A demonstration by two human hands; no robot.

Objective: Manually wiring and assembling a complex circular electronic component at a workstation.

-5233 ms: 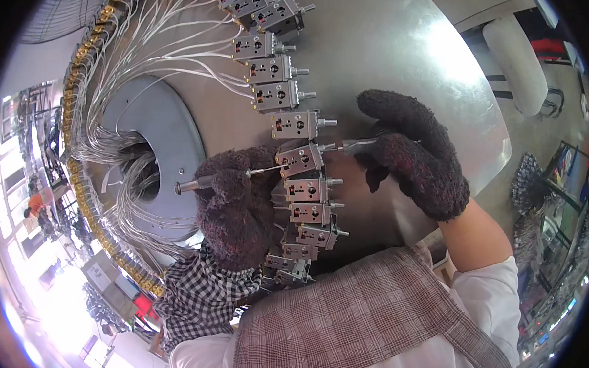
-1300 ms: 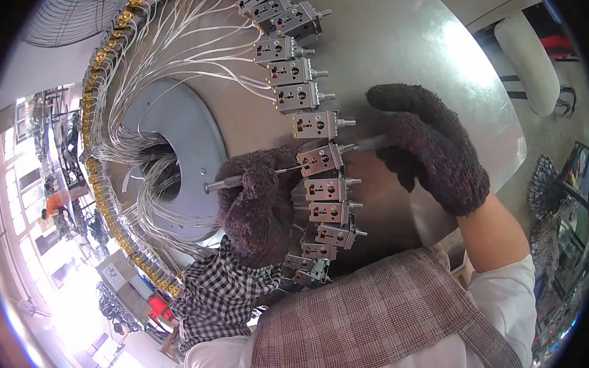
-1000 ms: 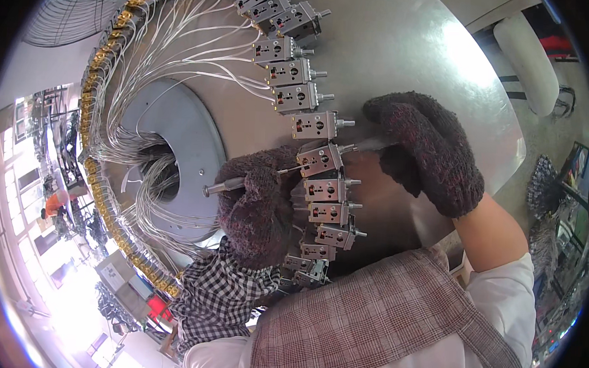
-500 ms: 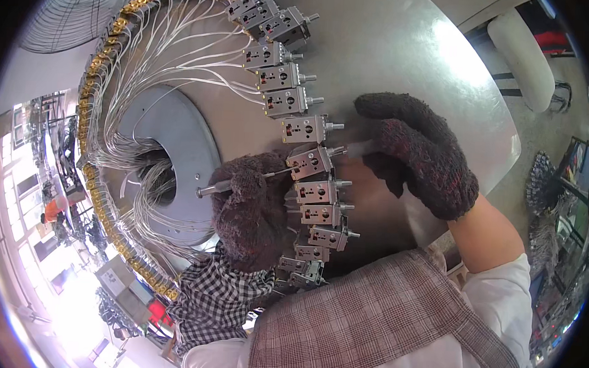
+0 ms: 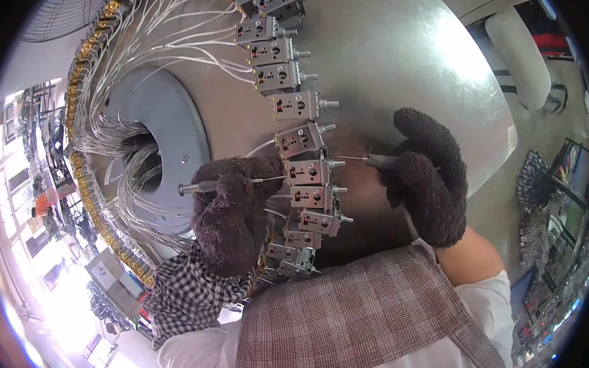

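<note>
Screwdrivers (image 5: 215,186) (image 5: 368,159) were gripped in the closed, gloved left hand (image 5: 231,214) and right hand (image 5: 426,176), tips at grey valve blocks (image 5: 306,171) arrayed on the round steel plate (image 5: 405,64).

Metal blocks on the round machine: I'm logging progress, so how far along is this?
Done: cannot tell; the metal blocks look alike. In hand: left hand and right hand each aim a thin tool at one block mid-row. Left: unclear.
</note>
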